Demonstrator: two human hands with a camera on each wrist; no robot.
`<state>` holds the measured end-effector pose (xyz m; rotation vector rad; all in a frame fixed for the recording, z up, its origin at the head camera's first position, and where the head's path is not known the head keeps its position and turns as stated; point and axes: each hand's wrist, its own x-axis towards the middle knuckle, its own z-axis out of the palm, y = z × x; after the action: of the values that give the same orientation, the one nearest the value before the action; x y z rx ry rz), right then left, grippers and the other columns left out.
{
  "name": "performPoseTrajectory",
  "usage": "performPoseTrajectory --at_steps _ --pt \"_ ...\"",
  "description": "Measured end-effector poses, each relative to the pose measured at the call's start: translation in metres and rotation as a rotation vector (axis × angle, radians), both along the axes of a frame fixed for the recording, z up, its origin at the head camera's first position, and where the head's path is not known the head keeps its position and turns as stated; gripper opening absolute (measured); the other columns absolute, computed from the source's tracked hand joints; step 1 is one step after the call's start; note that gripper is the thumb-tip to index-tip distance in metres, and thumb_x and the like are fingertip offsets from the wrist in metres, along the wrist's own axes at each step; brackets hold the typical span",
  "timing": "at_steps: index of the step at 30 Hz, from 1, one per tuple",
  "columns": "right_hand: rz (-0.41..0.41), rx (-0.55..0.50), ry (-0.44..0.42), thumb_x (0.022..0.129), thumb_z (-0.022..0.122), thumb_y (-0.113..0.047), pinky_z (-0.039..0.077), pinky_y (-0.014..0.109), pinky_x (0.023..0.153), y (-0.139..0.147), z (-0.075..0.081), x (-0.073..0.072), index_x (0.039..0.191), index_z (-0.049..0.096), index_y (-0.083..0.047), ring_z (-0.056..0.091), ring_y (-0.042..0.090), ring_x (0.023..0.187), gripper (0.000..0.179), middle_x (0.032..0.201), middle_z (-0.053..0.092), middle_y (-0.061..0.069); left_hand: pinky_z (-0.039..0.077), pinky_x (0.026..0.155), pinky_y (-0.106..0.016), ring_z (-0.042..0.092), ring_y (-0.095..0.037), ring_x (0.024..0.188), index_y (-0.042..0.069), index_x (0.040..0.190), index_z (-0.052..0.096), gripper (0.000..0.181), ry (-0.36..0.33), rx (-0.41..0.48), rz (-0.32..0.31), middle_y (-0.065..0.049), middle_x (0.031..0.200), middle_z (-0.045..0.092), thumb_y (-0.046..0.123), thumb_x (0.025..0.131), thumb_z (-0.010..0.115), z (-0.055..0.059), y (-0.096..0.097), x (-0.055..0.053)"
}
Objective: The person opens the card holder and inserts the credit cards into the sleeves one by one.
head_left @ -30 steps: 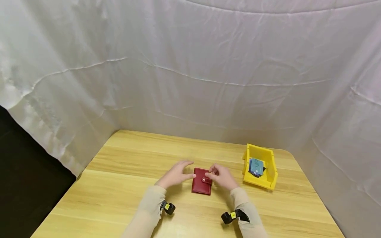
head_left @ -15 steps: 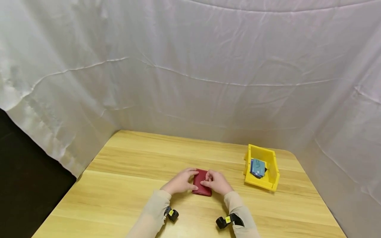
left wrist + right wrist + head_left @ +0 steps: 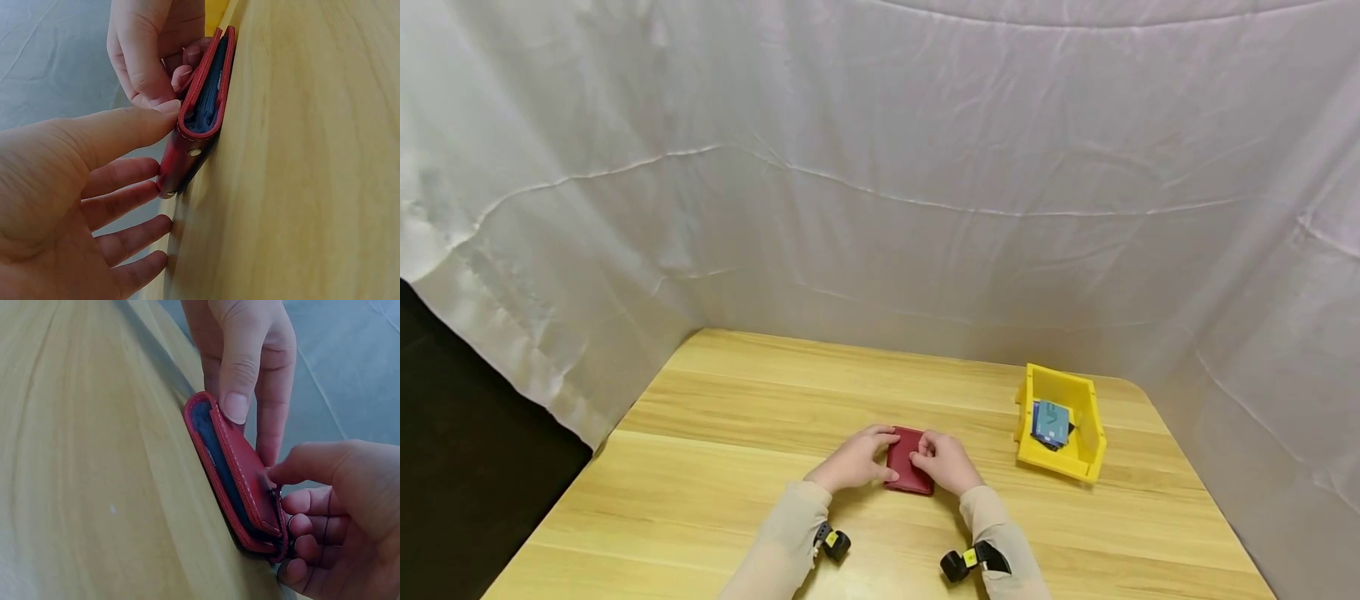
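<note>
A dark red wallet (image 3: 907, 460) lies folded on the table between the two hands. Its spine, with small metal studs, faces the left hand (image 3: 853, 461). That hand's fingers are nearly straight; the thumb tip touches the top edge of the spine and two fingertips meet its side. From the other side, the right hand (image 3: 950, 464) pinches the wallet's closing strap (image 3: 280, 519) between thumb and curled index finger. In the right wrist view the strap stands up off the cover, by a dark snap. Blue-grey inner sleeves (image 3: 209, 100) show at the wallet's open end.
At the right back of the wooden table (image 3: 737, 392) stands a yellow bin (image 3: 1086, 442) with several cards (image 3: 1051, 422) in it. A pale curtain (image 3: 880, 208) hangs behind and at both sides. Black wrist cameras sit on both sleeves.
The left hand has come right onto the wallet's spine side. The right hand has shifted left and down over the strap, which lay flat with its snap showing a second ago.
</note>
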<state>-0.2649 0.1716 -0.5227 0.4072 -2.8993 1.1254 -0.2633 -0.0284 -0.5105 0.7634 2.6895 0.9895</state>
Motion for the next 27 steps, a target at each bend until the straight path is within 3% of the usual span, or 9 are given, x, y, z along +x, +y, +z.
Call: performPoseTrajectory --at_steps 11,19,22,27 --pt "0.049 0.028 0.055 0.083 0.061 -0.006 0.038 0.018 0.061 0.003 0.004 0.001 0.072 0.056 -0.015 0.046 0.007 0.066 0.015 0.066 0.051 -0.007 0.034 0.117 -0.049 0.041 -0.034 0.139 0.004 0.139 0.053 0.064 0.011 -0.007 0.005 -0.014 0.151 0.044 0.027 0.084 0.076 0.0 0.001 0.001" --pt "-0.02 -0.235 -0.145 0.093 0.055 -0.009 0.048 0.024 0.052 0.014 0.002 0.002 0.082 0.053 -0.006 0.051 0.013 0.061 0.011 0.072 0.053 0.003 0.035 0.116 -0.051 0.041 -0.034 0.139 0.006 0.139 0.053 0.064 0.0 -0.007 0.026 -0.013 0.152 0.043 0.027 0.083 0.077 -0.001 0.0 0.001" --pt "-0.039 -0.26 -0.163 0.091 0.057 -0.009 0.05 0.026 0.05 0.02 0.003 0.001 0.081 0.053 -0.005 0.053 0.016 0.059 0.012 0.07 0.053 0.004 0.035 0.116 -0.051 0.042 -0.034 0.139 0.005 0.138 0.054 0.064 0.002 -0.011 0.028 -0.013 0.151 0.043 0.027 0.082 0.077 -0.001 0.0 0.002" --pt "-0.05 -0.215 -0.135 0.085 0.059 -0.004 0.049 0.024 0.049 0.035 0.007 0.0 0.078 0.052 -0.005 0.053 0.015 0.057 0.01 0.068 0.052 0.001 0.033 0.116 -0.052 0.04 -0.035 0.14 0.005 0.138 0.054 0.064 -0.003 -0.009 0.031 -0.013 0.152 0.043 0.027 0.082 0.077 0.0 0.0 0.002"
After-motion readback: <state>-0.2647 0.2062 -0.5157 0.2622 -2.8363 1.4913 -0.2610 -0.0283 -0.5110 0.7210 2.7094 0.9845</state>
